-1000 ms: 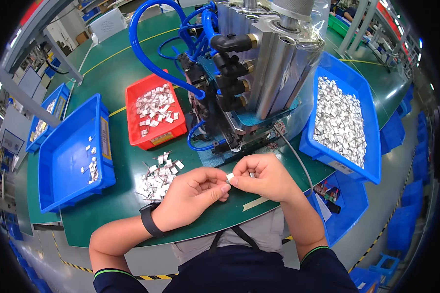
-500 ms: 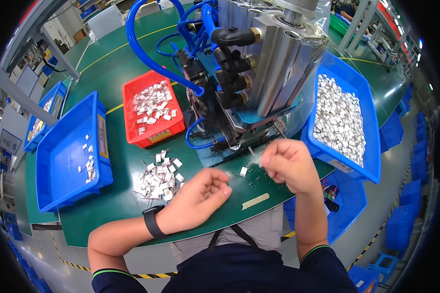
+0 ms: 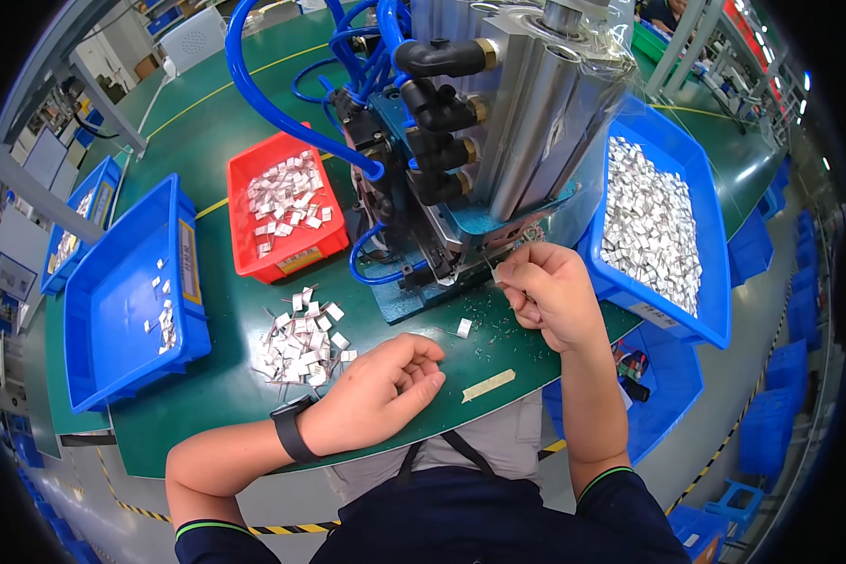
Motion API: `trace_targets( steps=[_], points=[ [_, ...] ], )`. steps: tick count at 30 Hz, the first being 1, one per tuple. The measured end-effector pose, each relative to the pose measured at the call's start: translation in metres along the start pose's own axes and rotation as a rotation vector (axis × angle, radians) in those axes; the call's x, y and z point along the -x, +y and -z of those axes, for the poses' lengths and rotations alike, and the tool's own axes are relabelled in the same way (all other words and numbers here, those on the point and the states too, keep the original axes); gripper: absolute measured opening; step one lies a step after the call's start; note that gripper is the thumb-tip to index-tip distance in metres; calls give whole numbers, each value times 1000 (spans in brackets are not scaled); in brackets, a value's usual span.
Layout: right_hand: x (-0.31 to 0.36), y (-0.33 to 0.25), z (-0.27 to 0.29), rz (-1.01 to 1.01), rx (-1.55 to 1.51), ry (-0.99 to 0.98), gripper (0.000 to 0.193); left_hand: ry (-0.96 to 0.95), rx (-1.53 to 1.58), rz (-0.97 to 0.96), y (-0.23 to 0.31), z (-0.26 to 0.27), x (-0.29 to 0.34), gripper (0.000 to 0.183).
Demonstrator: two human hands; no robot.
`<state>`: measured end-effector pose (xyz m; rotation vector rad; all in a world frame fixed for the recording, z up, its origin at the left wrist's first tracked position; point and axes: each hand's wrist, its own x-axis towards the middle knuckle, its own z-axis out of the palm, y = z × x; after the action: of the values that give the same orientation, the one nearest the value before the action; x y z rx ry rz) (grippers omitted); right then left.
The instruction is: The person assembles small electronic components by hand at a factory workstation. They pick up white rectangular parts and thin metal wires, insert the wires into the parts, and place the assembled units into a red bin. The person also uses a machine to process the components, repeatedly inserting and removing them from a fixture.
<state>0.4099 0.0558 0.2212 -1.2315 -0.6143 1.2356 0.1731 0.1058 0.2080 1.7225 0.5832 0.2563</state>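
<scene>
At the front of the pneumatic press, my right hand is closed in a pinch just below its lower edge. Whatever is between the fingertips is too small to make out. My left hand rests on the green table, fingers loosely curled in and the thumb alongside, with nothing visible in it. A single white square component with thin leads lies between the two hands. Left of my left hand is a loose pile of the same white components. Small cut bits are scattered below my right hand.
A red bin of white components stands behind the pile. At the left is a blue bin with several parts; a fuller blue bin stands at the right. Tape sticks near the table edge. Blue hoses arch beside the press.
My right hand has moved slightly up toward the press, and the thin stick-like thing seen at its fingertips no longer shows. My left hand stays almost in place.
</scene>
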Motion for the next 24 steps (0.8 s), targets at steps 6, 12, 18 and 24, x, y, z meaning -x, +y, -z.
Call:
trace_targets(
  steps=[6,12,18,24],
  points=[
    [0,2,-1,-5,-16,0,13,2,-4,-5,0,0,0,26],
    [1,1,-1,0,-8,1,13,10,13,-7,-2,-1,0,25],
    [1,0,-3,6,-9,8,11,13,4,-10,-2,-1,0,24],
    [0,4,1,8,-29,5,13,12,-11,-8,1,-1,-1,24]
  ],
)
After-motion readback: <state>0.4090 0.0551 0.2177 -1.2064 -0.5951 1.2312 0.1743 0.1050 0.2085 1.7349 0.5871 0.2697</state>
